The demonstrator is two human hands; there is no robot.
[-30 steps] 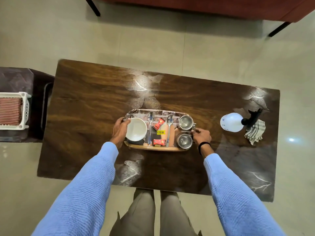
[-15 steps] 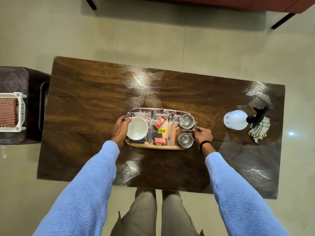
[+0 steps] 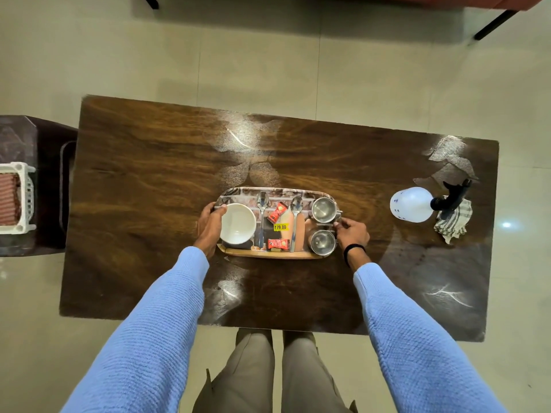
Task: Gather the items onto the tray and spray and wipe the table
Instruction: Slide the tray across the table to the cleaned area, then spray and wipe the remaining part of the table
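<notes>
On the dark wooden tabletop (image 3: pixel 149 189), near its front edge, sits an oblong tray (image 3: pixel 268 254). The left hand (image 3: pixel 210 226) grips the tray's left end, fingers curled round the rim beside a white bowl (image 3: pixel 238 223). The right hand (image 3: pixel 351 234) holds the right end, fingertips curled at the rim by two steel cups (image 3: pixel 323 208). Between the bowl and the cups lie two spoons (image 3: pixel 262 204), bowls pointing away from the person, and two red sachets (image 3: pixel 277 213). Well apart, toward the tabletop's right end, a white spray bottle (image 3: pixel 410 205) lies on its side, its black nozzle touching a striped cloth (image 3: pixel 453 225). Beyond the tabletop's left end, a white basket (image 3: pixel 18 198) rests on a dark stand.
</notes>
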